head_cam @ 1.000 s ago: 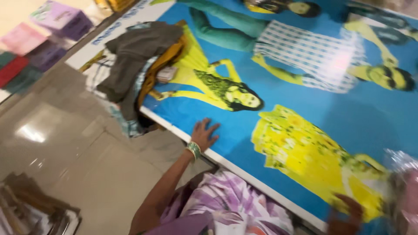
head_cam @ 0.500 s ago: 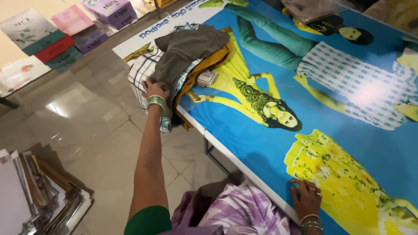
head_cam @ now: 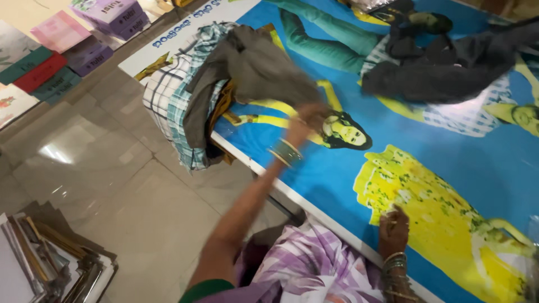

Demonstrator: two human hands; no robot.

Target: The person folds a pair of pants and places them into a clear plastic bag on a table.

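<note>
Blue printed table [head_cam: 449, 168], two garment heaps [head_cam: 247, 84]

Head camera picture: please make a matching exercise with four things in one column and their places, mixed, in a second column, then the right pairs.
Things:
1. grey cloth garment
2. right hand
3. purple cardboard boxes
4. stack of flat frames

Places:
A. on the floor, bottom left
B. resting on the yellow dress print of the blue poster-covered table
C. on the pile at the table's left end, pulled by the left hand
D. far top left

Pairs: 1-C, 2-B, 3-D, 4-A
</note>
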